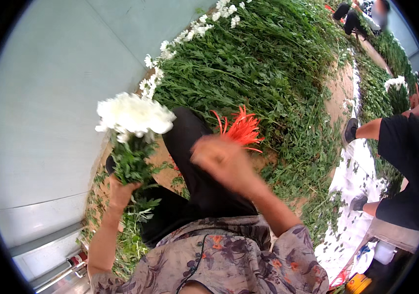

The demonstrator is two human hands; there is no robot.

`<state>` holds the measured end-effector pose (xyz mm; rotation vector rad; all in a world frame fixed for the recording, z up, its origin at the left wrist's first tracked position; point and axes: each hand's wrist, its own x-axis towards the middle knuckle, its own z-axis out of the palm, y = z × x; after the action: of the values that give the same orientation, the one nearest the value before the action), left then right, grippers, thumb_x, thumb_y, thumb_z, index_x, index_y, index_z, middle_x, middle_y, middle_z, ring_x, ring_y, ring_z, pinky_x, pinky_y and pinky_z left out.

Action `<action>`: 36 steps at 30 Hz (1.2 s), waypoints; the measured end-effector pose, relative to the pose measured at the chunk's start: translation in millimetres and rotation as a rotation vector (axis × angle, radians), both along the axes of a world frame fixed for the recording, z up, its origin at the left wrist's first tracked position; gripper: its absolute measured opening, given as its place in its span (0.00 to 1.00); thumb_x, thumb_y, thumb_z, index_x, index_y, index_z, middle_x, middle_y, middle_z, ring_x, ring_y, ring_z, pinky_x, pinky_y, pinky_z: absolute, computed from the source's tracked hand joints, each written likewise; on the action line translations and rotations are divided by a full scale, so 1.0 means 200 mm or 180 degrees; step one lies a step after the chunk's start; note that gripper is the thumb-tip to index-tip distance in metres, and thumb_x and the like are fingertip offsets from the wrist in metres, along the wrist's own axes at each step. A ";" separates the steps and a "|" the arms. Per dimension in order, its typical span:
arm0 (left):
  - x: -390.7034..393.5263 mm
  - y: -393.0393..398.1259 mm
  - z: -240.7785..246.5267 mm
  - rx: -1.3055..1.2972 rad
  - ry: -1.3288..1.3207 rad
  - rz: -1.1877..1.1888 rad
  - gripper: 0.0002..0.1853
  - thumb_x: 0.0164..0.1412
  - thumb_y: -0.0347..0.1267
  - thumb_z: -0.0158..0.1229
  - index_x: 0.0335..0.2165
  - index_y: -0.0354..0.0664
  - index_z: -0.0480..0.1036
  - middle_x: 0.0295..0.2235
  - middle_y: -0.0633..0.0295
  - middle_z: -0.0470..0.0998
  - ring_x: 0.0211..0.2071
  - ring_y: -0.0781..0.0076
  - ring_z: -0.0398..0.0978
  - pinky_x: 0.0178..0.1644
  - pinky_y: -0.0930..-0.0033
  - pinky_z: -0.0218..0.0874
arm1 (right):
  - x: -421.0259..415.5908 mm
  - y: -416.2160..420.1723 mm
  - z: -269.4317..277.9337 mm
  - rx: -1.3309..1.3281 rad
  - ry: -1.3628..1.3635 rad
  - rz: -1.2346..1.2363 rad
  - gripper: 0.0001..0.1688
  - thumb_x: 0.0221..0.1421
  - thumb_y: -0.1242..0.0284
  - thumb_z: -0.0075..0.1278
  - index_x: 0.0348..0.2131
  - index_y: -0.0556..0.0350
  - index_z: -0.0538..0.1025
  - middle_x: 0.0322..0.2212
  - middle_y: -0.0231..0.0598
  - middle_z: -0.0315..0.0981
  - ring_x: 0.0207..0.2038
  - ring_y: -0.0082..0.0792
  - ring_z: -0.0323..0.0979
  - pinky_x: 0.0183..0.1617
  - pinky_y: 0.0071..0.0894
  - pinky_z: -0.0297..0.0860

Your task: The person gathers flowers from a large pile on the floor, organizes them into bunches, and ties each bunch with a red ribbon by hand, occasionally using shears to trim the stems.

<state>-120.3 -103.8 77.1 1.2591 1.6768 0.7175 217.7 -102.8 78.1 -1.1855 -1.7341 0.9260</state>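
Note:
My left hand [123, 193] grips the leafy green stems of a bunch of white chrysanthemums [134, 114], blossoms uppermost. Blurred by motion, my right hand [220, 160] is over my bent knee with its fingers curled; whether anything is in them cannot be made out. Just beyond it, a tuft of red plastic strips [244, 128] fans out, its lower end hidden behind the hand. Past my knee lies a wide heap of cut chrysanthemum stems [253, 62], their white heads [169, 51] lined up along the wall side.
A pale panel wall [58, 92] rises at the left. To the right, a white sheet [356, 165] strewn with leaves lies before a seated person [404, 147], who has another white bunch [396, 84]. A yellow container [359, 283] stands at lower right. Another person [360, 20] sits far back.

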 end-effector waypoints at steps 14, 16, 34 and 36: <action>-0.16 0.10 0.23 -0.0136 -0.0487 -0.0678 0.29 0.36 0.17 0.64 0.44 0.33 0.73 0.39 0.58 0.78 0.34 0.69 0.76 0.43 0.68 0.67 | 0.46 0.60 -0.42 -0.0838 0.0142 -0.1372 0.10 0.49 0.68 0.56 0.30 0.55 0.80 0.29 0.29 0.77 0.28 0.26 0.72 0.33 0.26 0.68; -0.10 0.10 0.37 -0.0357 -0.1455 -0.0698 0.33 0.34 0.21 0.65 0.46 0.31 0.71 0.43 0.52 0.75 0.32 0.64 0.77 0.38 0.66 0.68 | 0.56 0.70 -0.08 -0.0839 0.2382 -0.2305 0.06 0.50 0.69 0.56 0.28 0.51 0.77 0.19 0.24 0.67 0.19 0.15 0.61 0.19 0.19 0.55; 0.15 0.41 0.41 -0.1742 -0.0414 -0.1968 0.34 0.42 0.39 0.68 0.45 0.27 0.69 0.43 0.50 0.75 0.44 0.66 0.70 0.50 0.69 0.60 | -0.43 0.04 0.16 0.0253 0.0260 0.2159 0.04 0.49 0.76 0.53 0.29 0.58 0.75 0.28 0.42 0.73 0.31 0.43 0.72 0.35 0.36 0.68; 0.18 0.44 0.21 -0.1262 -0.0006 -0.2558 0.40 0.44 0.40 0.66 0.53 0.29 0.62 0.43 0.47 0.75 0.46 0.64 0.71 0.50 0.67 0.61 | -0.48 0.04 0.25 0.0670 -0.0037 0.2489 0.04 0.49 0.76 0.53 0.28 0.57 0.74 0.29 0.40 0.73 0.31 0.41 0.72 0.34 0.35 0.69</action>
<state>-85.1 -16.2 119.5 1.4653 1.0790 -0.0960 121.7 -95.7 127.3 -0.3506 -2.2830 1.1280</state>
